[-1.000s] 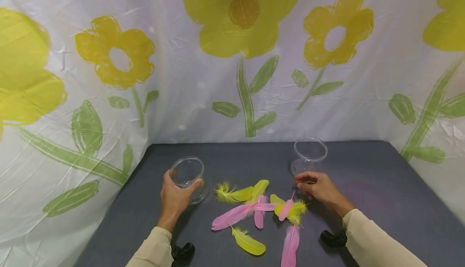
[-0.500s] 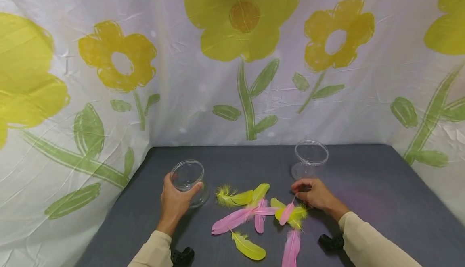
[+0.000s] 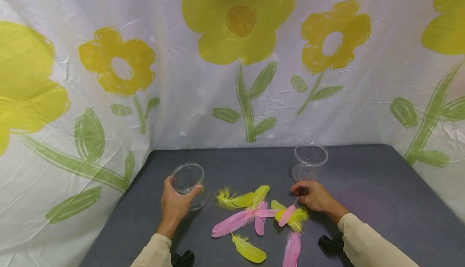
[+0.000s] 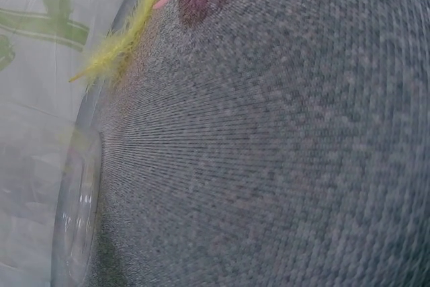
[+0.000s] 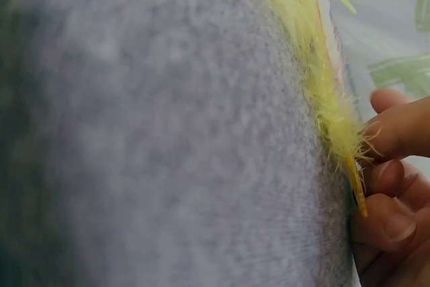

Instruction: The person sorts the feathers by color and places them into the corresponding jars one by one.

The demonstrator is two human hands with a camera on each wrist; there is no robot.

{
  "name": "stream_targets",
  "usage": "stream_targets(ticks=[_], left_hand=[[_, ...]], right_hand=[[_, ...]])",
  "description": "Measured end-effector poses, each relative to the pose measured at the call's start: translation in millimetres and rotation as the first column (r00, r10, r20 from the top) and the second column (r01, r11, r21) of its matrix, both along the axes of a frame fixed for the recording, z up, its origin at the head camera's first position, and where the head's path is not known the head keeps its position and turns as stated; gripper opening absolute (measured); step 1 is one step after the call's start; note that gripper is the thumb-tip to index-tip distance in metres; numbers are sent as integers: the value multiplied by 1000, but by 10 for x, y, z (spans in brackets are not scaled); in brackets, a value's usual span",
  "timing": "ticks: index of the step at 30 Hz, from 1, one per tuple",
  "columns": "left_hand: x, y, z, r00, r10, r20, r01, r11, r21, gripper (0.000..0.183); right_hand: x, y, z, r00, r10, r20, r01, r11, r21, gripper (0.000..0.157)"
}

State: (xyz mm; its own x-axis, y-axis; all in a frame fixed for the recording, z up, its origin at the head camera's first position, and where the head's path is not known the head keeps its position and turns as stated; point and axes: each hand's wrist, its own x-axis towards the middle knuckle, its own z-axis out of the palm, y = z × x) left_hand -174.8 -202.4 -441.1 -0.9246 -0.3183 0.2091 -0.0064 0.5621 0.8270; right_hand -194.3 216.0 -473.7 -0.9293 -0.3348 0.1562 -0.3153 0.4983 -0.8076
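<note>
My left hand grips a clear plastic cup around its side, thumb toward the front, at the left of the grey table. The same cup's base edge shows at the left of the left wrist view. My right hand pinches the thin quill end of a small pink feather, which lies across yellow feathers. In the right wrist view, a yellow feather's quill overlaps the curled fingers, and the pinched quill is hidden.
A second clear cup stands just beyond the right hand. Between the hands lie several pink and yellow feathers, including a long pink feather and a yellow one nearer the front. A flower-printed curtain surrounds the table.
My right hand has come slightly left and down, its fingertips now at the small pink feather's quill. The left hand keeps its grip on the cup. The head view has tilted up a little.
</note>
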Motion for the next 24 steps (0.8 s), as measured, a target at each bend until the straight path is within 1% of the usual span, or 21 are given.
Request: stream_targets(ticks=[6, 14, 19, 24], left_hand=[[11, 7, 5, 1000, 0, 1, 0, 1000, -1, 111], [12, 3, -5, 1000, -1, -6, 1, 1000, 1, 110], [22, 4, -2, 1000, -9, -2, 9, 1000, 9, 111], [18, 4, 2, 1000, -10, -4, 10, 1000, 10, 111]], right_hand=[[10, -7, 7, 999, 5, -32, -3, 997, 74, 31], [19, -17, 23, 995, 75, -58, -70, 993, 96, 31], [38, -24, 30, 997, 68, -41, -63, 992, 113, 32], [45, -29, 24, 997, 60, -46, -55, 992, 111, 33]])
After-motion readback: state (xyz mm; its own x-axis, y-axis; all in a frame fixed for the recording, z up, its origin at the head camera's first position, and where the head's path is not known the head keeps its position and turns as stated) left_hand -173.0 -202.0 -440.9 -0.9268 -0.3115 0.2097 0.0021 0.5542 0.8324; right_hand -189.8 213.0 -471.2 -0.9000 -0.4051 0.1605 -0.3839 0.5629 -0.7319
